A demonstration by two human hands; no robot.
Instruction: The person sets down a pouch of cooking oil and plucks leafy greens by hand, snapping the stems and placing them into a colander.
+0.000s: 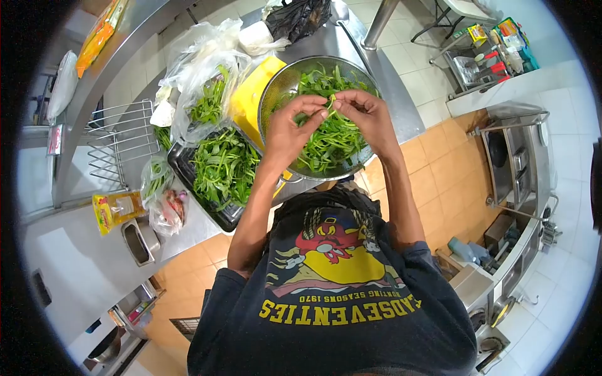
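Observation:
My left hand (295,133) and my right hand (369,119) meet above a large metal colander (264,100). Each is closed in a pinch, fingertips almost touching, on a short pale-green vegetable stem (332,103). Below them the colander holds a heap of long-leafed greens (332,147) that look like water spinach. To the left, a black tray (180,161) carries more leafy greens (222,172). A yellow board (251,88) lies between tray and colander, partly covered by the colander.
Behind the tray, clear plastic bags (207,56) hold more greens, next to a black plastic bag (301,22). A wire rack (122,141), a yellow pouch (118,210) and a small steel pan (141,241) are at the left. Steel sink counters (523,182) stand across the tiled floor.

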